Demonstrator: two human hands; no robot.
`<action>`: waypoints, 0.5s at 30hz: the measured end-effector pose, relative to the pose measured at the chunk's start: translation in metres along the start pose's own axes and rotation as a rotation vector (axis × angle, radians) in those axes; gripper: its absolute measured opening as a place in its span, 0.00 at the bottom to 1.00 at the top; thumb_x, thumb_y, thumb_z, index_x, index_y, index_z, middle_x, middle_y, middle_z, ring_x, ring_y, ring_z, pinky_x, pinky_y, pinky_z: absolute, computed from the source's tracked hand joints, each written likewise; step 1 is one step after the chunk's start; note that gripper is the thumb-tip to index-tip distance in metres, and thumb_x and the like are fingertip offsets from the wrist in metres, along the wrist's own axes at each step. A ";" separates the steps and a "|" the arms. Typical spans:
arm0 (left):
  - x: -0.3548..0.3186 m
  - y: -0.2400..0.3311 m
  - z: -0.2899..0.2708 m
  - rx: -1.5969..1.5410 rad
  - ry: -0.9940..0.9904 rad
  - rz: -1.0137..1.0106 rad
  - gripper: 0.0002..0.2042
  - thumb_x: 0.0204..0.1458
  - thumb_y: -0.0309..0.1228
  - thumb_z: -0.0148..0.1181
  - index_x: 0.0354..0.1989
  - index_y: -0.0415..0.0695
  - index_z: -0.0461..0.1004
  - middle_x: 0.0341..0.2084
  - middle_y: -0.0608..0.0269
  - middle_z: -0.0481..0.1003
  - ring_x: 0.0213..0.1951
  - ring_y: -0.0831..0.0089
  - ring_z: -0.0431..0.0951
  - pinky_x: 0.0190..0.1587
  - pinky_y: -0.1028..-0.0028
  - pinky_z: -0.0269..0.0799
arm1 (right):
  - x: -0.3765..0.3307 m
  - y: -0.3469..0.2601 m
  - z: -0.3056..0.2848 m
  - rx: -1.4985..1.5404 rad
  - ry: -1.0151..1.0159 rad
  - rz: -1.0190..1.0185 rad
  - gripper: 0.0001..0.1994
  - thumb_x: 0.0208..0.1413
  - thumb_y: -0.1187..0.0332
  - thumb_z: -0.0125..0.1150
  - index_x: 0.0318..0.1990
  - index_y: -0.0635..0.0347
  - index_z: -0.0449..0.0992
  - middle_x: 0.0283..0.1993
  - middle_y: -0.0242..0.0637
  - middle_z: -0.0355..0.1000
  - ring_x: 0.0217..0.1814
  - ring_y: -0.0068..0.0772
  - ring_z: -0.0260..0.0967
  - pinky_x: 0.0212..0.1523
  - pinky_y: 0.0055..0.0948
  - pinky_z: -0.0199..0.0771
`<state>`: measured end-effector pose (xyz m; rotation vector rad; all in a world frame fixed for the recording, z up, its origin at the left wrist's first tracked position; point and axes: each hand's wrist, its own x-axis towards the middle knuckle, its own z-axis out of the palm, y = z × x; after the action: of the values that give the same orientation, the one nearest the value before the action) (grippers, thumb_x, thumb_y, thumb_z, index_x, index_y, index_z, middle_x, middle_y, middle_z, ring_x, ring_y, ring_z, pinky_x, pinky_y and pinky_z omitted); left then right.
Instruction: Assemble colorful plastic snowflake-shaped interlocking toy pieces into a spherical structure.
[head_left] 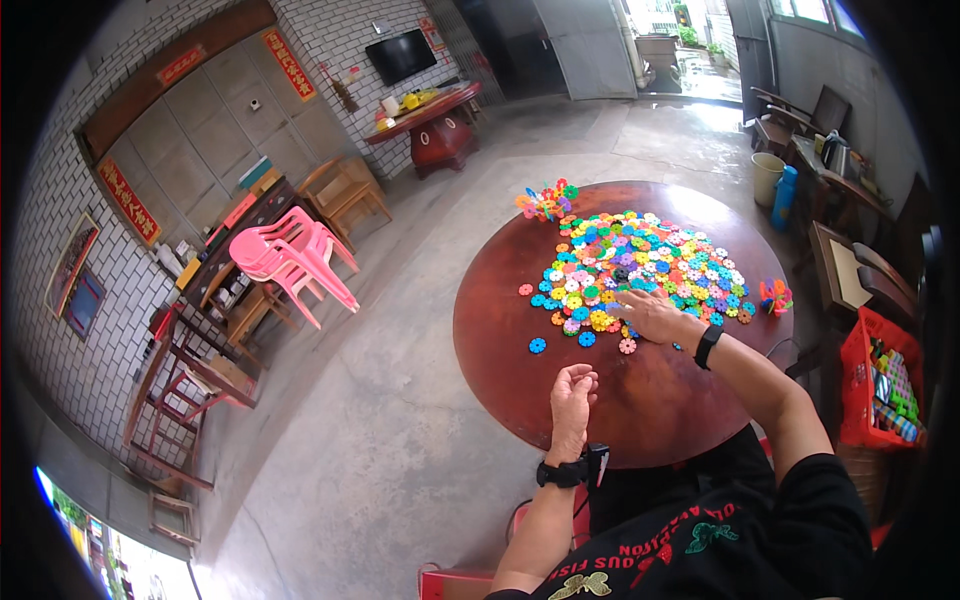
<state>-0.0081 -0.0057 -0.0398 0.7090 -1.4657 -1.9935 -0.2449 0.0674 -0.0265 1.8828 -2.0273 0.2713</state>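
black shirt (800, 520) nearest. disc pile (655, 255) on the table (500, 330), straight ahead of the right hand (655, 316) — the nearer one, palm down at its near edge. left hand (572, 405) off the pile, fingers half curled — whether either pinches anything, cannot tell.

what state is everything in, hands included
Flower-shaped discs: mostly loose, heaped
Right hand: palm down at the heap, fingers extended
Left hand: fingers partly curled, apart from the heap
Far disc cluster: joined together
Right-side disc cluster: joined together
Wall-mounted television: screen dark
Far doorway: open
Red crate: open-topped, filled
Blue bottle: upright
Pink plastic armchairs: upright, apparently stacked
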 end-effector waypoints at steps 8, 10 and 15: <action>-0.022 -0.007 0.035 -0.195 -0.555 -0.228 0.14 0.60 0.33 0.47 0.52 0.41 0.65 0.44 0.60 0.73 0.44 0.71 0.74 0.45 0.71 0.72 | 0.121 -0.095 -0.119 1.491 0.190 -0.002 0.14 0.62 0.64 0.49 0.49 0.65 0.70 0.34 0.36 0.75 0.38 0.32 0.73 0.43 0.31 0.74; -0.028 -0.021 0.037 -0.626 -0.871 -0.351 0.18 0.62 0.36 0.43 0.56 0.40 0.62 0.53 0.59 0.69 0.51 0.66 0.72 0.52 0.64 0.69 | 0.136 -0.125 -0.133 1.719 0.144 -0.020 0.15 0.63 0.62 0.48 0.47 0.65 0.71 0.34 0.36 0.74 0.36 0.28 0.73 0.40 0.29 0.74; -0.035 -0.016 0.032 -0.629 -0.663 -0.421 0.18 0.62 0.37 0.43 0.56 0.39 0.62 0.53 0.60 0.69 0.52 0.65 0.71 0.54 0.64 0.68 | 0.144 -0.158 -0.130 1.862 -0.035 -0.123 0.18 0.63 0.58 0.46 0.43 0.67 0.71 0.31 0.37 0.74 0.33 0.26 0.73 0.36 0.25 0.74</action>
<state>-0.0085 0.0443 -0.0439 0.0665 -0.9115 -3.0032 -0.0786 -0.0307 0.1319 2.5977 -1.4223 2.7431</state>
